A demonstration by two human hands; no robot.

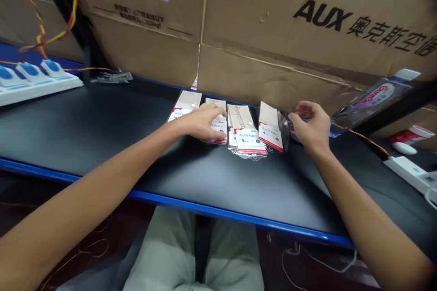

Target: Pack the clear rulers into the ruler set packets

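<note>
Several flat clear packets with white and red labels lie in a row along the back of the black table; ruler markings show through one ruler-set packet (242, 116). My left hand (203, 122) is over the packets on the left, its thumb and fingers apart; whether it presses on them I cannot tell. It partly covers a left packet (184, 100) and a second packet (220, 122). The rightmost packet (270, 125) leans a little askew. To its right, my right hand (312, 127) hovers with fingers loosely curved and thumb apart, with nothing visible in it.
A large cardboard box (252, 22) walls off the back. A white power strip (41, 84) with wires sits left. At right are a clear plastic bottle (372, 100), a red and white tube (411, 134) and another white strip (411, 173). A blue edge (205, 211) borders the table's front.
</note>
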